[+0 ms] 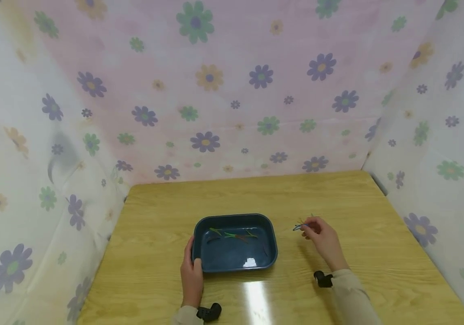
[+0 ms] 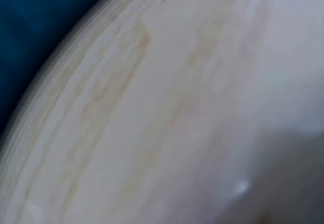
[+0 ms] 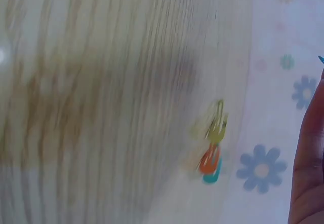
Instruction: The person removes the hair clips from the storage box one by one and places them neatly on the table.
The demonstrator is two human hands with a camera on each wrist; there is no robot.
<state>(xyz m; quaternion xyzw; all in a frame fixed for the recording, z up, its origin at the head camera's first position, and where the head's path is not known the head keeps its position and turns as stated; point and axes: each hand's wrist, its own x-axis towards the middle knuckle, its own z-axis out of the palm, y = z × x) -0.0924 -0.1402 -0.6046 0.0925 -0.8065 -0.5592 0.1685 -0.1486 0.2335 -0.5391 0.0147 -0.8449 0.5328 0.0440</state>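
Note:
A dark blue tray [image 1: 240, 270] sits on the table, with several thin clips [image 1: 230, 235] in green, yellow-green and brown lying in it. My left hand [image 1: 191, 277] holds the tray's left side near the front corner. To the right of the tray, my right hand [image 1: 323, 237] pinches a blue hair clip [image 1: 299, 227] above the table. In the right wrist view, only the edge of that hand and the clip's tip [image 3: 321, 59] show. On the table beyond it lie a yellow clip [image 3: 216, 130], an orange clip [image 3: 209, 160] and a teal clip [image 3: 212, 175].
The wood-grain table [image 1: 167, 207] meets a flowered cloth [image 1: 232, 113] at its back, and similar cloth hangs at both sides. A black wrist camera [image 1: 209, 312] is worn on the left wrist, another camera [image 1: 323, 279] on the right.

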